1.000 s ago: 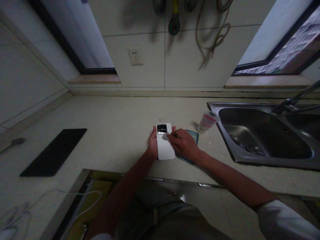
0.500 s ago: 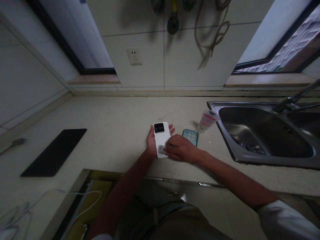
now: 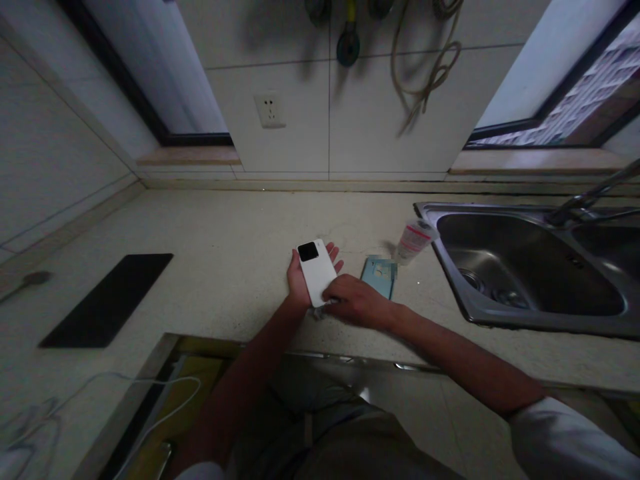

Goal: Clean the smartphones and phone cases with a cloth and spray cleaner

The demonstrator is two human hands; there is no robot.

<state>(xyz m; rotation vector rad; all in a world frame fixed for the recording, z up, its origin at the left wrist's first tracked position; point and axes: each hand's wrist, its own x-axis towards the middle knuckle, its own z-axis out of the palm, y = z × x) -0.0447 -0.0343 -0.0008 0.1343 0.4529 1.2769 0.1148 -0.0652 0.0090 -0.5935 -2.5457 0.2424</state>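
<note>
The left hand grasps a white phone, its grip cupped beneath, the thumb along the left edge and the fingertips showing past the right edge. The phone is above the near middle of the bench, its back facing up, with the black camera block at the far end. Any brand or lettering on that white back is too small to read.

The right hand is at the phone's near right corner, its grip pinching a small grey piece by the phone's near edge; what the piece is made of I cannot tell.

Just right of this hand a blue phone case lies on the bench, its far end blurred into blocks. Beyond it, by the sink's left rim, is a clear plastic cup with pinkish-red bands; print on it cannot be made out. Far left lies a black mat.
</note>
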